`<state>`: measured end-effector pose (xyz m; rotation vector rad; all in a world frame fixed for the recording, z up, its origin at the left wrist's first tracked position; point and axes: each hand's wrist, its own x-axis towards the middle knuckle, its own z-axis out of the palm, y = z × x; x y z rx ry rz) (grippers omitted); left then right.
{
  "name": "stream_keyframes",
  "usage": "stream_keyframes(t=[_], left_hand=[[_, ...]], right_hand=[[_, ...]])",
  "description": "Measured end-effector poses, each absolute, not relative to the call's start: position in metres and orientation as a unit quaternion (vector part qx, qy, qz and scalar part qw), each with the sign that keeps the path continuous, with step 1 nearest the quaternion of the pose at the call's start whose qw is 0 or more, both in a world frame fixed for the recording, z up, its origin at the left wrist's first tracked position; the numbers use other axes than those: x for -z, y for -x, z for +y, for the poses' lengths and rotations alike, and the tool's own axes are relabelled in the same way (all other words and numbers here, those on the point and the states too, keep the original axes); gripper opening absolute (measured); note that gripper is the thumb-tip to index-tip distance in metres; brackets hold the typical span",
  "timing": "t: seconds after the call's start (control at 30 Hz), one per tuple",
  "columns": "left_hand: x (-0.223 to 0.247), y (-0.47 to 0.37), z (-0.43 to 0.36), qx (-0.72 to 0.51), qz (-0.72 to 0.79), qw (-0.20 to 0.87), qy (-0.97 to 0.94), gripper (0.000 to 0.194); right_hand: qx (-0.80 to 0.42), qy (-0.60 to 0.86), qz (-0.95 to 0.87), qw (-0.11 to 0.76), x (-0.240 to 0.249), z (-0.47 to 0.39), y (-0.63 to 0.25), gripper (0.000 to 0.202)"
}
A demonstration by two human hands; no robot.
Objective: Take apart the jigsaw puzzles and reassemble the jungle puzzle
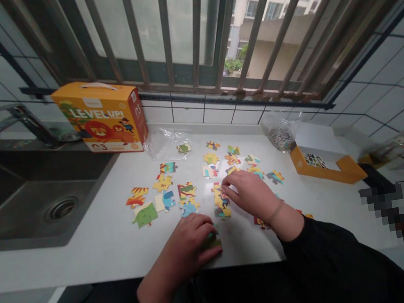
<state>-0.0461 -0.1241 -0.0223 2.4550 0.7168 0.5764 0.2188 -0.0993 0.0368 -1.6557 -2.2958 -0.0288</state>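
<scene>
The left hand lies near the front edge of the white surface, its fingers bent over a green puzzle piece and hiding much of it; whether they grip it or only rest on it cannot be told. The right hand is at a short yellow puzzle strip in the middle of the surface, thumb and forefinger close together at its upper right edge; the hand covers the gap, so a pinch cannot be confirmed.

Loose pieces crowd both sides. To the left lie an elephant piece and a larger green piece; a dark red piece is partly hidden by the right wrist.

Behind, a clear plastic bag sits beside the orange "LEVEL UP!" box, which stands by the steel sink and its faucet. On the right, a filled clear bag stands next to an open orange-and-white box with patterned pieces inside. Metal bars cross the window beyond.
</scene>
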Motion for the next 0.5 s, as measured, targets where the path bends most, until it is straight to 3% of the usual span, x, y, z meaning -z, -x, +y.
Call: stream_keyframes(t=[0.3, 0.5], left_hand=[[0.023, 0.051, -0.125, -0.223, 0.264, 0.239, -0.908, 0.017], [0.018, 0.052, -0.119, -0.261, 0.289, 0.215, -0.896, 0.025]], right_hand=[[0.005, 0.573, -0.808, 0.134, -0.004, -0.285, -0.255, 0.034], [-0.017, 0.633, -0.755, 0.17, 0.026, -0.349, -0.282, 0.033]])
